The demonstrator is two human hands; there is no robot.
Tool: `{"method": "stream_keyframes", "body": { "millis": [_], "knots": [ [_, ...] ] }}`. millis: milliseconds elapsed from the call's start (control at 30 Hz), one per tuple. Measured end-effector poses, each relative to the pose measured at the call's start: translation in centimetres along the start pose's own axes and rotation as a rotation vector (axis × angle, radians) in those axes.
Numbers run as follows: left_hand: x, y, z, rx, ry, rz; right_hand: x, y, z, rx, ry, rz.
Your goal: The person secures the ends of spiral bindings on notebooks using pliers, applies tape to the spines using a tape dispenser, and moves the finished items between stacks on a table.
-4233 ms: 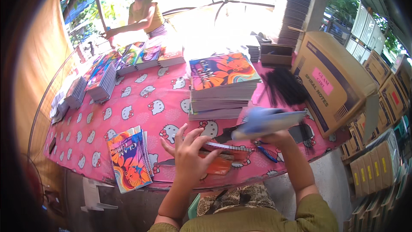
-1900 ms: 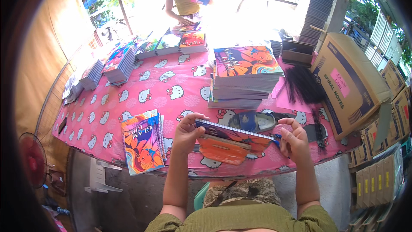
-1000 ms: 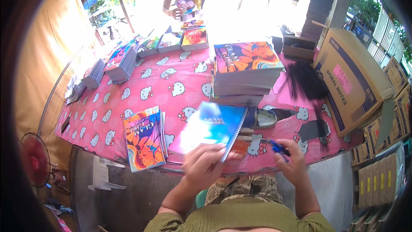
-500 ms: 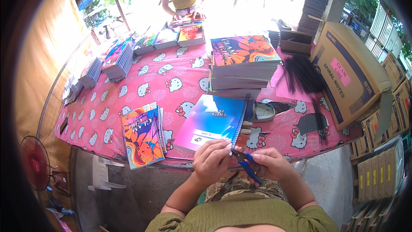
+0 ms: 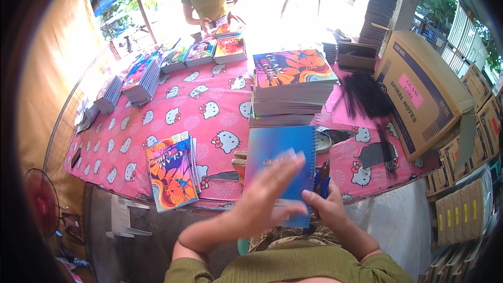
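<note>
A blue spiral notebook (image 5: pixel 277 144) stands close in front of me, its lower end reaching past the table's near edge. My left hand (image 5: pixel 262 199) is over its cover, fingers stretched out and slightly blurred; whether the palm touches it I cannot tell. In my right hand (image 5: pixel 332 207), beside the coil-bound right edge, are blue-handled wire cutters (image 5: pixel 325 187), their jaws mostly hidden. Behind the notebook rises a tall stack of colourful notebooks (image 5: pixel 293 68). To the left, a small fanned pile of notebooks (image 5: pixel 173 173) lies at the table edge.
A pink patterned tablecloth (image 5: pixel 126 147) covers the table. Loose black coils (image 5: pixel 367 94) lie at right beside a large open cardboard box (image 5: pixel 422 94). More notebook stacks (image 5: pixel 141 81) stand far left. Across the table another person (image 5: pixel 207 5) handles notebooks. A fan (image 5: pixel 42 202) stands lower left.
The notebook has shifted right and toward me, turning more upright. My left hand has left its lower corner and spread over the cover. The cutters have moved from its corner to its right edge.
</note>
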State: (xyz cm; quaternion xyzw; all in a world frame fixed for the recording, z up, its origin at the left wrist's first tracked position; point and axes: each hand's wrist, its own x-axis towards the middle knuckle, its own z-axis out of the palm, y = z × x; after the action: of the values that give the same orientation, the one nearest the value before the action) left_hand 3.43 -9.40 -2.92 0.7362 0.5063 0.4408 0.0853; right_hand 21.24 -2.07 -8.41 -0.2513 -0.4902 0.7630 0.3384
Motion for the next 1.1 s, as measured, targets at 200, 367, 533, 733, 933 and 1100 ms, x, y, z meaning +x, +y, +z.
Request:
{"method": "stream_keyframes", "body": {
  "millis": [200,367,533,733,933,1100],
  "knots": [
    [5.5,-4.6,-3.5,-0.375,-0.457,-0.431,-3.1,-1.6,2.6,-0.156,-0.192,0.005],
    [4.2,-6.3,-2.4,-0.890,-0.387,-0.337,0.0,-4.7,-0.9,-0.756,-0.280,-0.222],
    [5.2,-5.9,-1.7,-0.970,-0.453,-0.320,6.0,-9.3,-2.2,-1.613,-0.144,-0.873],
    [4.7,-6.1,-1.7,-1.014,-0.421,-0.315,7.0,-10.7,-1.7,-1.796,-0.216,-1.008],
    [4.6,-5.9,-1.8,-1.045,-0.404,-0.374,7.2,-10.7,-2.0,-1.764,-0.250,-1.080],
    [4.9,-5.4,-1.9,-1.076,-0.407,-0.415,7.7,-11.0,-2.6,-1.744,-0.249,-1.080]
  ]
}}
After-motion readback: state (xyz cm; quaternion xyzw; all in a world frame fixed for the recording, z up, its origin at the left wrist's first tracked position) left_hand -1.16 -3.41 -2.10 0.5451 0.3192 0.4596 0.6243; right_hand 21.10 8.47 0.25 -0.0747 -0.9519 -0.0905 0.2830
